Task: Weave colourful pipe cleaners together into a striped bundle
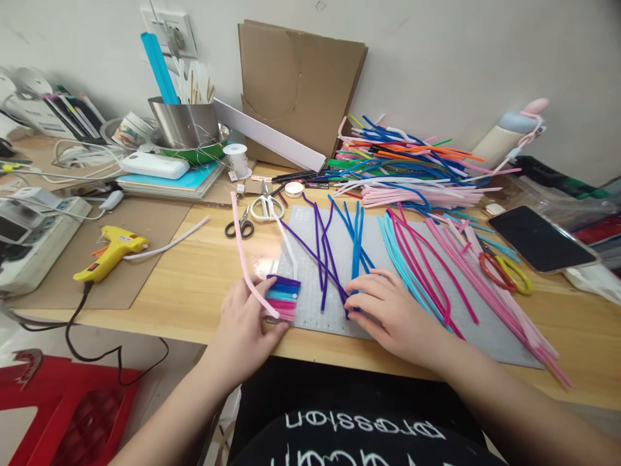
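My left hand point(250, 323) is closed on the edge of a small striped block of pipe cleaners point(284, 299), banded purple, blue, light blue and pinks. A long pale pink pipe cleaner point(241, 249) runs under its fingers and across the block's lower edge. With bent fingers, my right hand point(388, 314) pinches the lower end of a purple pipe cleaner point(310, 251) on the grey cutting mat point(303, 317); the fingertips partly hide the grip. Blue pipe cleaners point(358, 239) lie just above that hand. Light blue ones point(395, 252) and deep pink ones point(422, 259) fan out to its right.
Behind the mat lies a big mixed pile of pipe cleaners point(412, 162). Scissors point(239, 226) rest left of centre, red-and-yellow ones point(504, 272) at right near a phone point(543, 236). A yellow glue gun point(111, 249) with a trailing cord lies left. Cardboard point(301, 84) leans on the wall.
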Demonstrator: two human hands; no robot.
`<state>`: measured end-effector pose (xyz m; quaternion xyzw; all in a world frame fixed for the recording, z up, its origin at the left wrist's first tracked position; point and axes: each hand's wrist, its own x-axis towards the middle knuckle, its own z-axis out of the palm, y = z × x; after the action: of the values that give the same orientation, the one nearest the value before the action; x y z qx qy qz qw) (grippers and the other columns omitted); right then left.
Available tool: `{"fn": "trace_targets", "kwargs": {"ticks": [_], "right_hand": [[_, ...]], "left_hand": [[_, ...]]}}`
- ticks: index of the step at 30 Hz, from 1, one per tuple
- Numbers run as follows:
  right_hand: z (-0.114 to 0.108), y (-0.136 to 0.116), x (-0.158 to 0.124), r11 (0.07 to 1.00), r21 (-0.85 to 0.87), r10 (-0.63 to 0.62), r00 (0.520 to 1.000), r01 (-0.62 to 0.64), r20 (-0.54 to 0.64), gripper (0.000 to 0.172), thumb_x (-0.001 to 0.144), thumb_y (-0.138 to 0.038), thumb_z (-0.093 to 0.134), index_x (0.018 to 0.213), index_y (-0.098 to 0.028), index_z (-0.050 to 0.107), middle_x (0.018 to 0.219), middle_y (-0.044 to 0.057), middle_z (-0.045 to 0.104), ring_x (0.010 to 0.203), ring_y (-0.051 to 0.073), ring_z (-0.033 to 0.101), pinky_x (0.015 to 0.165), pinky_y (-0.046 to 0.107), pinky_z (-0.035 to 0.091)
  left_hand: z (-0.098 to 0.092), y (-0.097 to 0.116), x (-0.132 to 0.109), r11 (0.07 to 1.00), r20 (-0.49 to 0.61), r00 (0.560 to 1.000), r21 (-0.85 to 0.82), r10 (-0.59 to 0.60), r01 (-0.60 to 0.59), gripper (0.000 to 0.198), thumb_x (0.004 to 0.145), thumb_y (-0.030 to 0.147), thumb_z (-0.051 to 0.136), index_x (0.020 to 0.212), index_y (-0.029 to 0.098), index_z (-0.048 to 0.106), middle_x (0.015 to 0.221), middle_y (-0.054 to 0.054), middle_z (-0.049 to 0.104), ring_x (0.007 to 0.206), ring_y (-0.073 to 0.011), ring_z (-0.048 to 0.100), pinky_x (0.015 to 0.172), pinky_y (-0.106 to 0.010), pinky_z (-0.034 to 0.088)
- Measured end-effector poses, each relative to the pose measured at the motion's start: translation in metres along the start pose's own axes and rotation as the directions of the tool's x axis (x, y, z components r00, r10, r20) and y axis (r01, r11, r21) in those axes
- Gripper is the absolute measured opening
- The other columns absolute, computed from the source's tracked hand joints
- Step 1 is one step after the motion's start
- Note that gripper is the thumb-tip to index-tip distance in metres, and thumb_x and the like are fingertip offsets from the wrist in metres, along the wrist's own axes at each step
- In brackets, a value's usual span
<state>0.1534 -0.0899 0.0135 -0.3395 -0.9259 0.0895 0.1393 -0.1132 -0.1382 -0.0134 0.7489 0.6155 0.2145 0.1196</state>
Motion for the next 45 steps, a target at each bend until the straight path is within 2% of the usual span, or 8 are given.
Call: {"fn": "trace_targets", "kwargs": {"ticks": [10,17,22,31,34,38,43,45], "right_hand": [[-0.003,0.003,-0.007,0.989,0.14,0.06,0.997,-0.053,-0.05,0.012,0.087,-0.018,0.047,0.09,-0.02,0.059,0.098,0.005,0.063,0.096,0.019,0.054,0.091,0.041,0.034],[-0.038,0.019,0.007,0.993,0.04,0.116,0.904,-0.109,-0.412,0.032,0.089,-0.023,0.044,0.12,-0.021,0.05,0.127,0.012,0.051,0.12,0.025,0.043,0.101,0.047,0.027],[-0.073,0.041,0.024,0.983,0.014,0.169,0.875,-0.183,-0.453,0.043,0.091,-0.029,0.041,0.133,-0.02,0.04,0.138,0.013,0.043,0.129,0.027,0.035,0.106,0.054,0.016],[-0.087,0.079,0.011,0.856,0.511,0.475,0.518,-0.082,-0.712,0.037,0.083,-0.028,0.054,0.12,-0.023,0.05,0.123,0.008,0.054,0.116,0.022,0.05,0.101,0.043,0.036],[-0.083,0.077,0.012,0.823,0.565,0.501,0.547,-0.061,-0.67,0.036,0.082,-0.027,0.055,0.118,-0.024,0.053,0.124,0.007,0.055,0.117,0.022,0.049,0.102,0.044,0.034],[-0.092,0.074,0.017,0.721,0.687,0.548,0.532,0.091,-0.646,0.034,0.082,-0.027,0.055,0.116,-0.025,0.057,0.124,0.005,0.056,0.12,0.02,0.047,0.105,0.042,0.032],[-0.113,0.077,0.015,0.135,0.99,0.408,0.912,-0.031,-0.027,0.036,0.083,-0.045,0.05,0.099,-0.017,0.066,0.097,0.009,0.069,0.086,0.023,0.065,0.077,0.039,0.05],[-0.113,0.078,0.013,-0.062,0.975,0.225,0.948,-0.214,0.223,0.049,0.083,-0.055,0.044,0.099,-0.014,0.066,0.09,0.011,0.07,0.072,0.023,0.066,0.065,0.038,0.052]], "left_hand": [[-0.017,0.008,0.001,0.958,0.047,0.994,-0.262,-0.104,0.112,0.012,0.081,0.016,0.046,0.089,0.021,0.054,0.077,0.0,0.061,0.066,-0.0142,0.058,0.061,-0.028,0.048],[-0.054,0.047,0.049,0.882,-0.17,0.887,-0.131,0.43,-0.453,0.017,0.082,0.009,0.048,0.073,0.02,0.058,0.087,-0.002,0.063,0.083,-0.0134,0.059,0.074,-0.028,0.048],[-0.072,0.075,0.094,0.822,-0.358,0.777,-0.043,0.518,-0.568,0.018,0.079,0.009,0.051,0.065,0.018,0.057,0.083,-0.002,0.065,0.08,-0.0127,0.06,0.073,-0.027,0.049],[-0.099,0.09,0.134,0.789,-0.804,0.569,-0.234,0.17,-0.567,0.019,0.066,0.004,0.063,0.067,0.022,0.058,0.081,0.0,0.063,0.078,-0.0147,0.059,0.074,-0.03,0.048],[-0.102,0.098,0.141,0.7,-0.719,0.678,-0.407,0.15,-0.587,0.016,0.065,0.007,0.066,0.067,0.022,0.058,0.079,0.0,0.064,0.078,-0.0153,0.061,0.073,-0.03,0.049],[-0.093,0.111,0.151,0.557,-0.271,0.891,-0.704,0.364,-0.441,0.01,0.065,0.015,0.069,0.064,0.018,0.059,0.071,-0.002,0.064,0.066,-0.0152,0.061,0.062,-0.029,0.05],[-0.074,0.114,0.167,0.529,0.163,0.809,-0.824,0.565,-0.203,0.014,0.062,0.02,0.071,0.059,0.016,0.058,0.066,-0.003,0.061,0.063,-0.0145,0.057,0.063,-0.028,0.047],[-0.066,0.11,0.174,0.537,0.273,0.743,-0.832,0.612,-0.137,0.016,0.064,0.024,0.071,0.059,0.016,0.059,0.063,-0.003,0.059,0.06,-0.0144,0.055,0.062,-0.028,0.046]]}}
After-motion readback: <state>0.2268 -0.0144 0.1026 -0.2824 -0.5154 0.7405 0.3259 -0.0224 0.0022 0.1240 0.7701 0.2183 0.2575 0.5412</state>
